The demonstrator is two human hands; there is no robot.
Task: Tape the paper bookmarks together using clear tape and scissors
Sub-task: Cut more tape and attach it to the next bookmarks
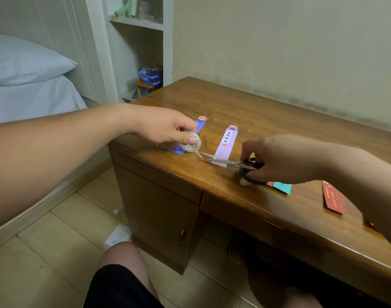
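Observation:
My left hand (168, 127) grips a roll of clear tape (191, 144) just above the desk, over a blue bookmark (199, 126) lying partly hidden beneath it. A short strip of tape runs from the roll toward the scissors (225, 161). My right hand (277, 158) holds the scissors by their black handles; the blades are parted around the strip, over the lower end of a lilac bookmark (227, 144). A teal bookmark (282, 187) and a red one (331, 197) lie to the right, partly covered by my right arm.
The wooden desk (268, 121) stands against a beige wall, with a cabinet door below its left end. A bed with a pillow (23, 61) lies at the left, shelves (143, 23) behind. Paper scraps (119, 235) lie on the tiled floor by my knee.

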